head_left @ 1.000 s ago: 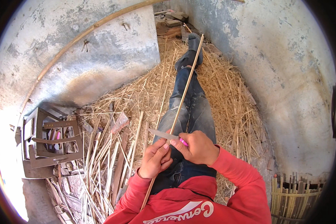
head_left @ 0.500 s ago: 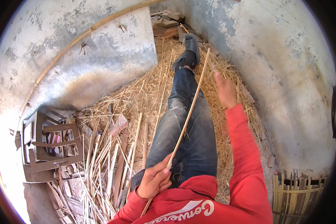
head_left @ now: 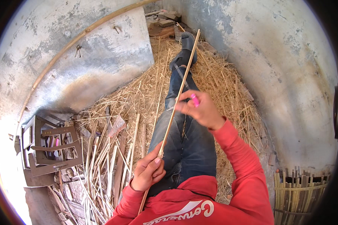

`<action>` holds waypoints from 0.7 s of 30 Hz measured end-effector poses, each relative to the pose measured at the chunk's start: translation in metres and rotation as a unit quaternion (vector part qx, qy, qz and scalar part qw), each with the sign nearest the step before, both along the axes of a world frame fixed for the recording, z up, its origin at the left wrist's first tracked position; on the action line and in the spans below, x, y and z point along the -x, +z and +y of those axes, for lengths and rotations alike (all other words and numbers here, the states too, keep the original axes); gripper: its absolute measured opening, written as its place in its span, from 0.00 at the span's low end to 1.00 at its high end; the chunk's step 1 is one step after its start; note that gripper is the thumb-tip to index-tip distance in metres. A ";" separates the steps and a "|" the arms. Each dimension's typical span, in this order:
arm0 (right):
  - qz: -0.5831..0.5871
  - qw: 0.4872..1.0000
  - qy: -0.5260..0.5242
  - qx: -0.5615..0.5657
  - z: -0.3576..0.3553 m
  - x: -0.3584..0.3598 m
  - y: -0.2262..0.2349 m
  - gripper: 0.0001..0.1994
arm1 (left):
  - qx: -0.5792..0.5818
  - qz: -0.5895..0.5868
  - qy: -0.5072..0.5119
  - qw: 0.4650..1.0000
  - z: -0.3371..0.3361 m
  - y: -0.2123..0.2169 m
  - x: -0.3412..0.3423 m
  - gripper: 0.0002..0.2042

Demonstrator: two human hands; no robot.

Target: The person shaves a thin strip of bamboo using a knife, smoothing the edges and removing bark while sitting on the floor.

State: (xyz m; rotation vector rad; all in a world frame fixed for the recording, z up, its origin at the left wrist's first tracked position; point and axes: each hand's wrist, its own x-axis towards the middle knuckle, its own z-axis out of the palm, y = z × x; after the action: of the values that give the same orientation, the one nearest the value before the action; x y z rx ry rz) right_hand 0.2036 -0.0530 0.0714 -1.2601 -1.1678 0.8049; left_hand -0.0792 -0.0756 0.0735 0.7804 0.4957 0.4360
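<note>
Left hand (head_left: 148, 173), lower centre: closed round a long pale strip (head_left: 169, 127), which slants from lower centre to upper centre, far tip beside my shoe (head_left: 186, 41).
Right hand (head_left: 203, 108), centre: curled round a pink handle (head_left: 195, 99), fingers at the strip's edge; blur hides whether they touch.
Jeans (head_left: 199, 150), centre: beneath both my hands.
Loose slats (head_left: 134, 144), lower left: ends near my left sleeve (head_left: 127, 200).
Straw (head_left: 229, 123), centre right: spreads between my right sleeve (head_left: 246, 159) and the grey wall (head_left: 285, 82), well apart.
Curved pole (head_left: 88, 30), upper left.
</note>
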 end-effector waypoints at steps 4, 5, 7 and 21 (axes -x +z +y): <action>0.029 0.996 0.039 0.074 -0.012 0.022 0.013 0.13 | -0.095 0.018 -0.024 0.995 0.005 -0.002 -0.004 0.26; 0.065 0.995 0.042 0.070 -0.011 0.025 0.011 0.13 | -0.128 0.017 -0.037 0.991 0.008 -0.006 -0.002 0.26; 0.093 0.993 0.041 0.056 -0.012 0.035 0.014 0.13 | -0.202 0.025 -0.016 0.979 0.012 -0.012 -0.007 0.27; -0.240 0.969 -0.024 0.055 -0.051 0.054 0.014 0.25 | -0.082 0.005 0.044 0.996 0.019 -0.011 -0.026 0.24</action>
State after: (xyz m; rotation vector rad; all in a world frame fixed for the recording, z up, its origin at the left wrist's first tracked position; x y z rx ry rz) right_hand 0.1493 -0.1043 0.0852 -1.6274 -1.4823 0.5455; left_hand -0.0536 -0.0570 0.0624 0.9223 0.5084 0.5600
